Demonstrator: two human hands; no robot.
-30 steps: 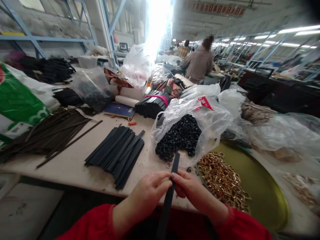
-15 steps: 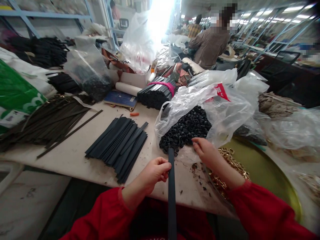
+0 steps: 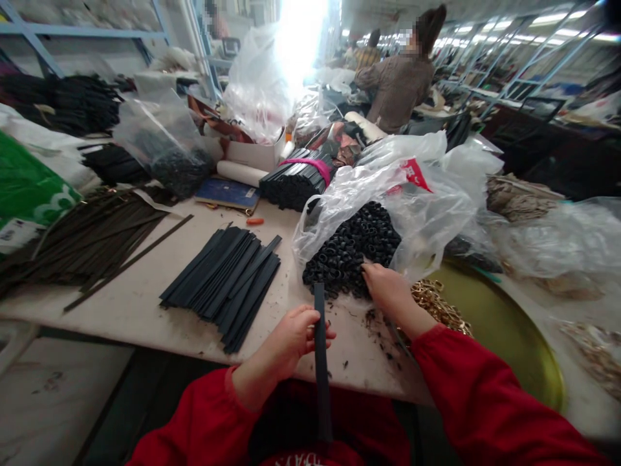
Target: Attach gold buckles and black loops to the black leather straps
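My left hand (image 3: pixel 291 336) pinches a long black strap (image 3: pixel 321 362) near its upper end, thumb in front and fingertips showing behind. The strap hangs upright in front of my body, its lower end against my clothing. At the right edge of a pile of small black loops (image 3: pixel 347 246), my right hand (image 3: pixel 388 290) has its fingers drawn together, fingertips touching the loops. Whatever is between those fingertips is hidden. The loops spill from the mouth of a clear plastic bag (image 3: pixel 427 213). To the left, a stack of black straps (image 3: pixel 220 278) lies flat on the table (image 3: pixel 130 317).
Gold-coloured metal clasps (image 3: pixel 436 304) lie in a round brass-coloured tray (image 3: pixel 509 336) at my right. Brown strips (image 3: pixel 111 239) cover the table's left side. Behind are a bundle of black strips (image 3: pixel 295 181), a blue notebook (image 3: pixel 228 194) and a person (image 3: pixel 398 84).
My right hand has moved in against the loops, its fingers closer together. My left hand's lower fingers have loosened behind the strap, which bends slightly. The whole view has shifted a little.
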